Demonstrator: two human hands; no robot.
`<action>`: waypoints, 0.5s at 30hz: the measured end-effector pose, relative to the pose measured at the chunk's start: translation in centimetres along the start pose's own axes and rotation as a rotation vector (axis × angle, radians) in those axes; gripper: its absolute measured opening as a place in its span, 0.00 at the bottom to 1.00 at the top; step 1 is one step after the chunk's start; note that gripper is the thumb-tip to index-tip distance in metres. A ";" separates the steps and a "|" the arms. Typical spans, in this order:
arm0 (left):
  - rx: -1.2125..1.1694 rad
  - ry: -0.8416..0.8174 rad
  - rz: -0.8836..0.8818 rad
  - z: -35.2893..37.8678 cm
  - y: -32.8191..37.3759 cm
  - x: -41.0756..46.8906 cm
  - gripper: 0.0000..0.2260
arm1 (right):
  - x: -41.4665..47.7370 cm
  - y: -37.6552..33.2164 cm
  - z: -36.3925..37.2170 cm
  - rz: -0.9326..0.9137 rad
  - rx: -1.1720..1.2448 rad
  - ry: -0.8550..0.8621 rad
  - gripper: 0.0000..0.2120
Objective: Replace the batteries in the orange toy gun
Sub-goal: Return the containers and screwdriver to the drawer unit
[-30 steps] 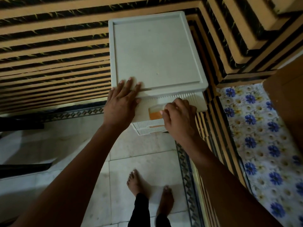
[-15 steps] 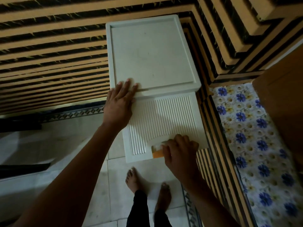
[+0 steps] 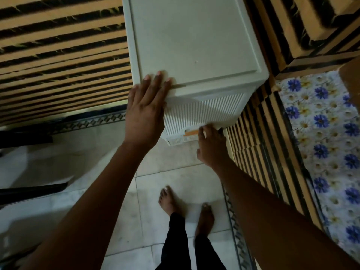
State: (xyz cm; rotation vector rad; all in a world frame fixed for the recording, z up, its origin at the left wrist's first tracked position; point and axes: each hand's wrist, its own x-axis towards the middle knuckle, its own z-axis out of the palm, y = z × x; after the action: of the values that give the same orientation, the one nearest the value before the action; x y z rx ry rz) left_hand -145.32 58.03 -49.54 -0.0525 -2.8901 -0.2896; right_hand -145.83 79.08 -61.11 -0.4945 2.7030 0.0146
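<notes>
In the head view, the left hand (image 3: 145, 112) lies flat, fingers straight, on the front edge of the white cabinet (image 3: 191, 45). Just below it, the right hand (image 3: 211, 145) grips the drawer (image 3: 202, 112) by its handle. The orange toy gun is not visible. A too hard pull may drop the drawer onto the bare feet (image 3: 169, 199).

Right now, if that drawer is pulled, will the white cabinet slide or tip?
Probably light: the white cabinet looks like thin moulded plastic. It may slide on the smooth floor tiles; the left hand lies flat on its top while the right hand hooks the drawer. Tipping is hard to judge: its height is hidden from above.
</notes>
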 end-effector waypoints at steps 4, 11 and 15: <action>0.034 0.009 0.022 0.1 -0.4 0.1 0.26 | 3.0 -0.8 -0.5 0.026 0.169 0.059 0.36; 0.019 0.010 0.037 -0.1 -0.5 0.0 0.26 | 3.3 -4.1 1.5 0.471 0.953 0.328 0.36; 0.009 0.015 0.033 0.1 -0.4 0.0 0.25 | 5.1 -6.0 1.0 0.698 1.401 0.145 0.60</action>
State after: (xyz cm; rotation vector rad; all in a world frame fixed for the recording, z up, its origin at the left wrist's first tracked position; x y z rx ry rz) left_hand -145.37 57.66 -49.68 -0.0963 -2.8722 -0.2699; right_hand -147.82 71.82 -63.62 0.8498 2.1225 -1.5634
